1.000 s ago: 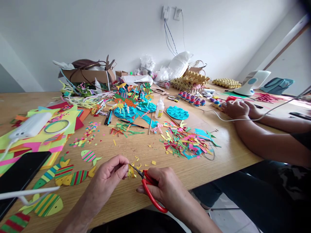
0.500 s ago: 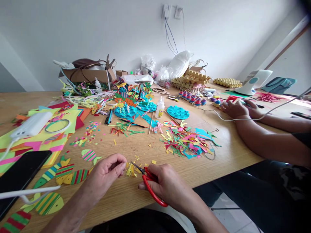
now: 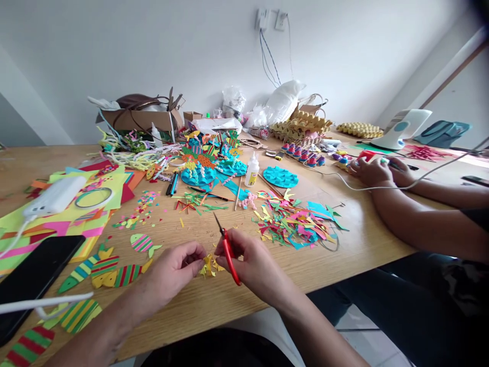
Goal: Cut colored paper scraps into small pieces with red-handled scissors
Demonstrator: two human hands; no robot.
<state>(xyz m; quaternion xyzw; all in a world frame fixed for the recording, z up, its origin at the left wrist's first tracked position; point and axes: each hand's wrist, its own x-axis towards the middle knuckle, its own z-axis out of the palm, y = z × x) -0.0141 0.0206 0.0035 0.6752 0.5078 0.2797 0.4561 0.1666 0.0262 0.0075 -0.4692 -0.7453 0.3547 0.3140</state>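
My right hand (image 3: pixel 250 262) grips red-handled scissors (image 3: pixel 228 248), blades closed and pointing up and away from me. My left hand (image 3: pixel 173 270) pinches a small yellow paper piece (image 3: pixel 209 265) with its fingertips, close to my right hand. Tiny yellow clippings lie on the wooden table (image 3: pixel 214 300) under both hands. Striped paper fish (image 3: pixel 110 271) lie just left of my left hand.
A heap of coloured paper scraps (image 3: pixel 294 224) sits right of my hands. A glue bottle (image 3: pixel 251 171), blue discs and craft clutter fill the middle. A black tablet (image 3: pixel 34 275) lies at left. Another person's hands (image 3: pixel 376 171) work at the right with a cable.
My right hand has turned the scissors from pointing left at the paper to pointing up and away, blades closed. Both hands moved slightly forward; the left still pinches the yellow piece.
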